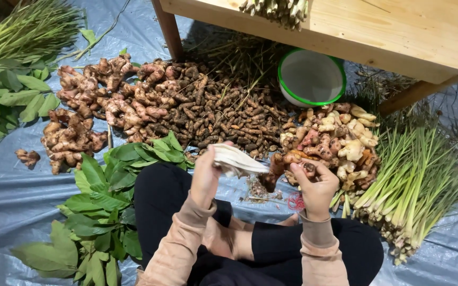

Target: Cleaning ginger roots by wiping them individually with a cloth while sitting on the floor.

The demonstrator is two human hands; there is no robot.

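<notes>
Bottom centre, the person sits cross-legged on a grey tarp [11, 201], both hands up over the knees. The left hand [206, 177] is curled round a pale folded cloth [237, 160], holding it just left of centre. The right hand [314, 185] is pinched tight on one small brownish root [299, 160], right beside the cloth. One knot of red rubber bands [295, 201] lies on the tarp between the knees.

Lower left, one spread of broad green leaves [99, 212] crowds the leg. Right edge, one thick heap of lemongrass stalks [414, 180]. Open tarp shows only at bottom left and bottom right.

Further out, three root heaps in a row: reddish galangal [102, 100] at left, dark turmeric fingers [223, 114] in the middle, pale ginger [340, 140] right of centre, packed edge to edge. One green-rimmed white bowl [311, 77] sits under the wooden tabletop [398, 32] at the top, one leg [168, 29] planted upper centre.
</notes>
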